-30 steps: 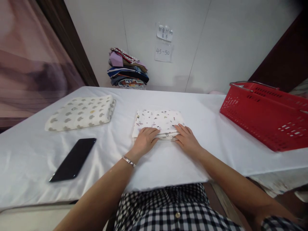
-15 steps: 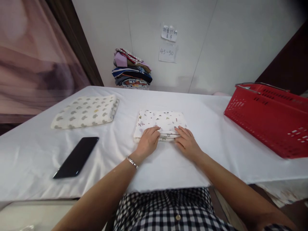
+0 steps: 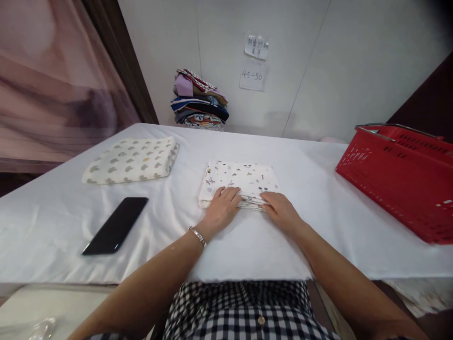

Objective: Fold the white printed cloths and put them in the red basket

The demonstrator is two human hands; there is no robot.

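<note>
A folded white cloth with small coloured prints (image 3: 244, 177) lies in the middle of the white-covered table (image 3: 318, 189). My left hand (image 3: 222, 208) lies flat and open on the cloth's near left corner, and a bracelet is on that wrist. My right hand (image 3: 283, 211) rests open at the cloth's near right edge, its fingertips touching the stacked layers there. Neither hand lifts anything.
A second folded cloth with grey prints (image 3: 132, 159) lies at the far left. A black phone (image 3: 116, 225) sits near the front left. A red plastic basket (image 3: 399, 174) stands at the right. A pile of folded clothes (image 3: 198, 101) sits against the back wall under two paper notes (image 3: 252, 78).
Both hands have stayed on the cloth's near edge, the right one sliding slightly along it. The head camera has shifted, so everything sits a little further right.
</note>
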